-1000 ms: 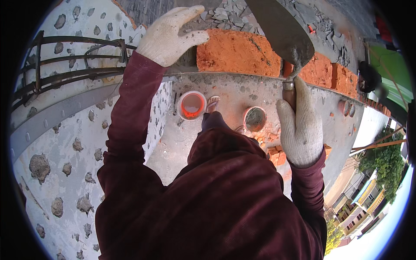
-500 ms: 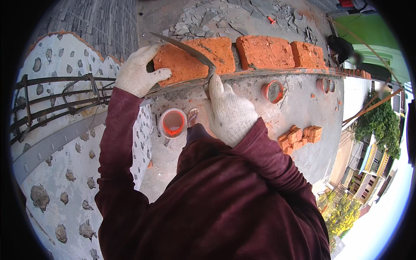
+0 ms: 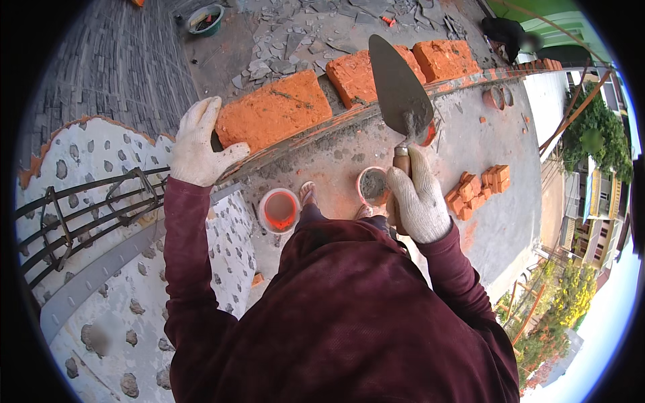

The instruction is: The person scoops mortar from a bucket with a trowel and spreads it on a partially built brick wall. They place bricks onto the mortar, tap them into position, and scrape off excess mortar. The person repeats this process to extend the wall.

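Observation:
My left hand [image 3: 201, 151], in a pale knit glove, grips the left end of an orange brick [image 3: 272, 111] lying on top of a low wall, with thumb and fingers around its corner. More bricks [image 3: 445, 59] sit in the same row to the right, dark gaps between them. My gloved right hand [image 3: 420, 198] is closed around the wooden handle of a trowel [image 3: 396, 80], held upright with the broad blade toward the row and some grey mortar near its neck. The blade partly hides the middle brick.
Bent rebar [image 3: 97, 208] juts out beside a chipped white wall [image 3: 138, 305] at left. Below are a water bucket [image 3: 279, 209], a mortar bucket [image 3: 373, 185] and stacked bricks [image 3: 474, 191]. Beyond lie broken tiles [image 3: 292, 43] and a basin [image 3: 205, 20]; another person [image 3: 500, 33] crouches at upper right.
The trowel moved left over the left brick, then back rightward, its blade now upright. My left hand came down onto that brick's end and stays there. The view has shifted.

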### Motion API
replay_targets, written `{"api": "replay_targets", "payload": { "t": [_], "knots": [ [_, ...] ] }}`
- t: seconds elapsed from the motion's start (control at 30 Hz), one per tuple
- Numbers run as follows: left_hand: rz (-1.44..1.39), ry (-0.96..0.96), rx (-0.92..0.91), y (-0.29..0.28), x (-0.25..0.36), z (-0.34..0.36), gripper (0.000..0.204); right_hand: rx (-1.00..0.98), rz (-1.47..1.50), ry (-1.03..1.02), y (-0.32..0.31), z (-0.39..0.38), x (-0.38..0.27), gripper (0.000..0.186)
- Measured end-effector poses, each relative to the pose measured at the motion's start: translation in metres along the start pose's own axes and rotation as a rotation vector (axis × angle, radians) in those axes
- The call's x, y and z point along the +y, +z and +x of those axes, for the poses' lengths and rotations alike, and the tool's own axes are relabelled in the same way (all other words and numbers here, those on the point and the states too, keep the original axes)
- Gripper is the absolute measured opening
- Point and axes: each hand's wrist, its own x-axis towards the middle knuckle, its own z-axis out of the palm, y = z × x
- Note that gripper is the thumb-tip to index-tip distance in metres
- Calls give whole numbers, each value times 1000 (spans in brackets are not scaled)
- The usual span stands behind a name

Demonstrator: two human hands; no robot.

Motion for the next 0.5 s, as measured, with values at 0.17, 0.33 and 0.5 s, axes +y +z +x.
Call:
{"api": "replay_targets", "payload": {
  "t": [0.17, 0.33, 0.5],
  "knots": [
    [-53, 204, -43, 6, -3, 16, 100, 36, 169, 156, 17, 0, 9, 37],
    [-9, 160, -106, 8, -6, 16, 100, 39, -166, -276, 36, 18, -2, 49],
    [9, 174, -57, 9, -3, 16, 103, 106, -394, -538, 50, 40, -34, 57]
  ]
}}
